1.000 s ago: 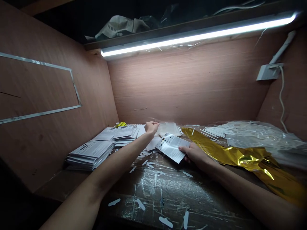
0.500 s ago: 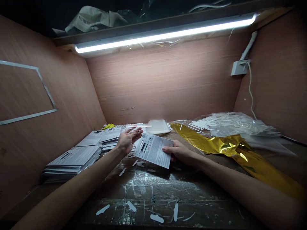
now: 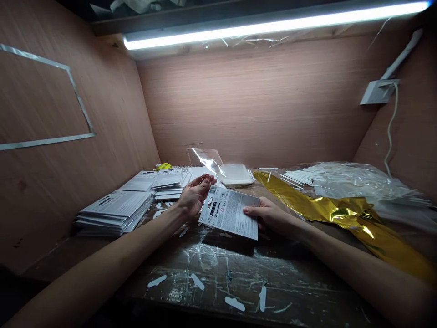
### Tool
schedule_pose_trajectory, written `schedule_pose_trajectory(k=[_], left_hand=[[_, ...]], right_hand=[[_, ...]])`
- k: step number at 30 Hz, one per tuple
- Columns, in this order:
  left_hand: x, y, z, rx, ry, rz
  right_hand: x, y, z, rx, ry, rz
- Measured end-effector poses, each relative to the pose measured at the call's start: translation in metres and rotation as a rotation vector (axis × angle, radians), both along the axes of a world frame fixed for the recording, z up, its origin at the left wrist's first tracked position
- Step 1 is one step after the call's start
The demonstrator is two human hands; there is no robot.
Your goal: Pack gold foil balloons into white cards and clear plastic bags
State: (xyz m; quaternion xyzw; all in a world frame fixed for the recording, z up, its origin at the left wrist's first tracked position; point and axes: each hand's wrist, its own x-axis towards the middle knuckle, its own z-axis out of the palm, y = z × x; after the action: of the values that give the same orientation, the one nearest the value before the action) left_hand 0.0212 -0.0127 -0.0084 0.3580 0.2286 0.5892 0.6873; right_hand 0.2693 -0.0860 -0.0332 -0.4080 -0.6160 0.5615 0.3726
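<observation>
My right hand (image 3: 273,216) grips a white printed card (image 3: 230,212) by its right edge, thumb on top. Small text, a barcode and dark symbols cover the card's face, and a hang hole is near its left end. Just beyond the card's left end, my left hand (image 3: 196,195) is closed in a pinch. A clear plastic sleeve (image 3: 206,158) stands up from those fingertips, shiny and tilted. Stacks of similar printed cards (image 3: 116,202) lie to the left of my left hand. Behind the hands rests a pile of clear sleeves (image 3: 236,174).
Gold foil (image 3: 327,207) stretches along the right side. Behind it lie white sticks (image 3: 298,176) and a clear plastic bag (image 3: 362,180). White hang-hole cutouts (image 3: 235,304) are scattered over the scratched dark table (image 3: 191,287). Wooden walls enclose the sides and back, beneath a tube light (image 3: 273,26).
My left fingers have closed, and the clear sleeve now stands raised above them. The card stays in my right hand. The view has shifted, with the light higher in the picture.
</observation>
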Motion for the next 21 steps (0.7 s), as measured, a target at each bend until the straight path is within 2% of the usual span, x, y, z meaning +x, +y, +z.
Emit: schedule_pose_trajectory(k=[5,9,16,21], left_hand=[[0.003,-0.003,-0.009,-0.031,0.071,-0.050],[0.009,-0.010,-0.010,-0.048,0.167,-0.060],[0.012,-0.015,-0.011,-0.046,0.162,-0.151],[0.011,-0.014,-0.013,-0.100,0.196,-0.190]], right_hand=[[0.001,0.005,-0.002,0.003,0.019,-0.129],[0.004,0.012,-0.007,0.038,0.012,-0.230],[0.013,0.022,-0.012,0.136,0.021,-0.509],[0.013,0.022,-0.011,0.191,0.016,-0.612]])
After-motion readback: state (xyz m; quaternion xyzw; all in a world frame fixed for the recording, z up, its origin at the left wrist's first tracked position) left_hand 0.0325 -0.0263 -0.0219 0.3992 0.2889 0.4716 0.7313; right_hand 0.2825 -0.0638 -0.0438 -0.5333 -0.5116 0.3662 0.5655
